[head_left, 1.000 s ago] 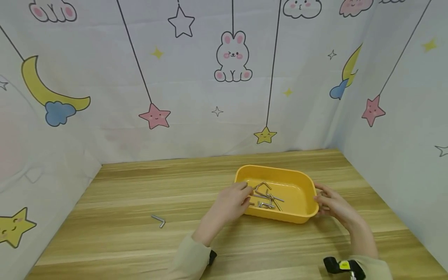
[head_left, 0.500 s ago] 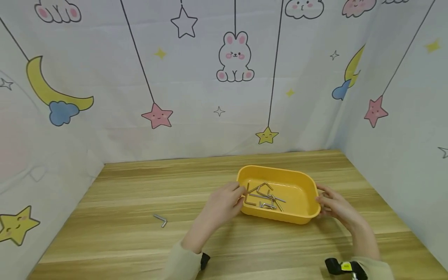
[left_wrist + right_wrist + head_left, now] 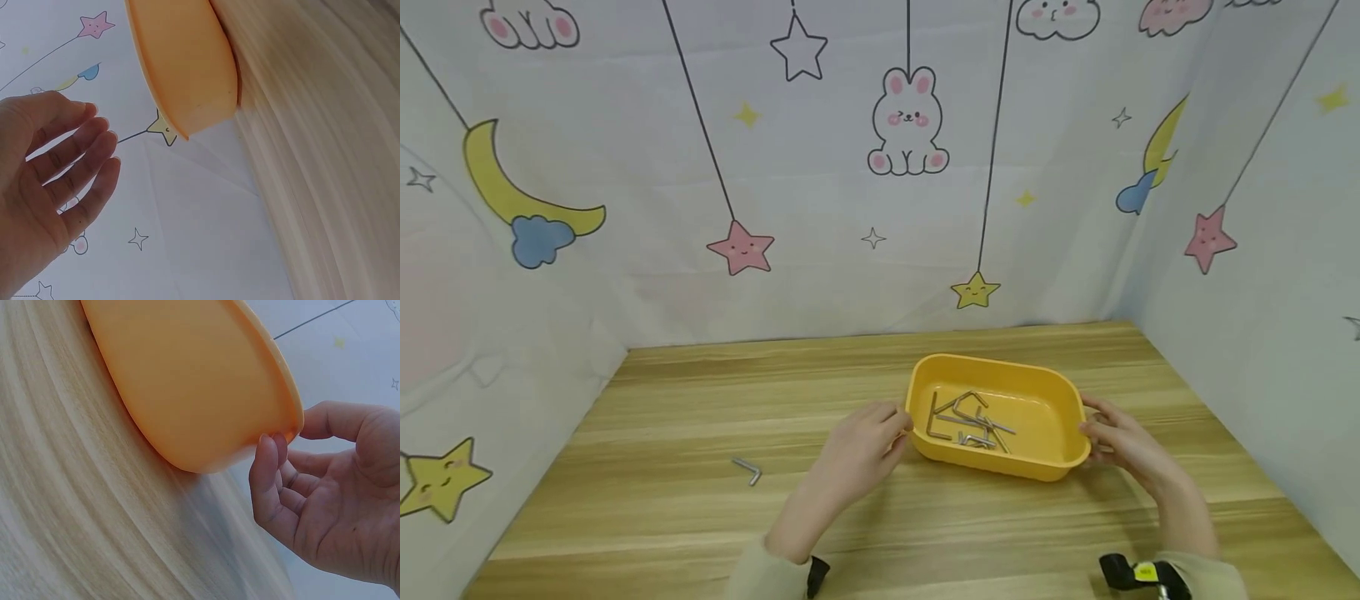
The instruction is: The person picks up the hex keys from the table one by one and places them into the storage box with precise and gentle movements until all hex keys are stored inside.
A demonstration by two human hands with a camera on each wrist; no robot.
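Observation:
A yellow plastic tray stands on the table, holding several metal L-shaped hex keys gathered in its left half. One hex key lies along the left inner wall. My left hand is just outside the tray's left end; in the left wrist view its loosely bent fingers hold nothing, with a gap to the tray wall. At the opposite end my right hand grips the tray by the rim, thumb and fingers around the edge in the right wrist view. Another hex key lies alone on the table, left of my left hand.
The wood-grain table is enclosed at the back and both sides by a white cloth printed with stars, moons and rabbits. Black camera straps sit on the wrists over light sleeves.
My left hand has drawn back leftward from inside the tray, letting go of the hex key now along its left wall. The right hand stays at the tray's right end.

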